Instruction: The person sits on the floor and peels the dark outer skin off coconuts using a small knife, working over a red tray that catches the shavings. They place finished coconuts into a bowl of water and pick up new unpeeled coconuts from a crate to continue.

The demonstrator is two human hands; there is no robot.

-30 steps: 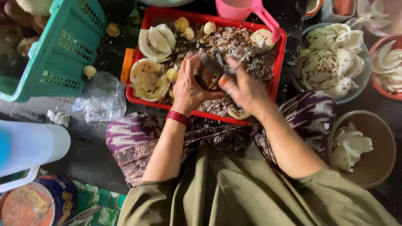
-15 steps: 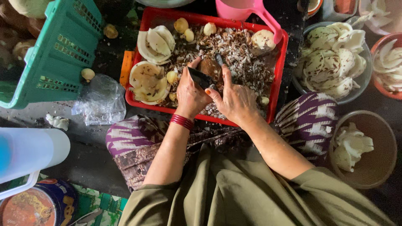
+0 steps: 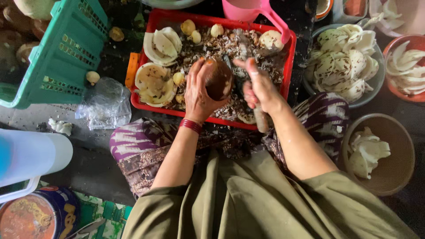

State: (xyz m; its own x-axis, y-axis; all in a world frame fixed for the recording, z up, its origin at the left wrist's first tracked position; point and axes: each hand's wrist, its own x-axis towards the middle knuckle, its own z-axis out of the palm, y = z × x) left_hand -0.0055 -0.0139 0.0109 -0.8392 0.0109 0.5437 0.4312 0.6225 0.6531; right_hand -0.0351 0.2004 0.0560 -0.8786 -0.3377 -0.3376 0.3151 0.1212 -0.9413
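Note:
My left hand (image 3: 198, 94) grips a brown coconut piece (image 3: 218, 79) and holds it over the red tray (image 3: 289, 57). My right hand (image 3: 259, 86) is closed on a knife (image 3: 233, 66) whose dark blade lies against the coconut's right side; the wooden handle sticks out below the fist. A red bangle circles my left wrist. The tray holds brown shavings, white coconut halves (image 3: 152, 82) and small round kernels (image 3: 187, 27).
A green plastic basket (image 3: 57, 53) stands at the left, a clear plastic bag (image 3: 104, 102) beside it. A pink jug (image 3: 261, 11) sits behind the tray. Bowls of white coconut pieces (image 3: 343, 64) (image 3: 376, 152) stand at the right. A white bucket (image 3: 31, 152) is lower left.
Both hands have lifted slightly and the coconut has turned, showing more of its brown side. The knife has shifted to the coconut's right edge.

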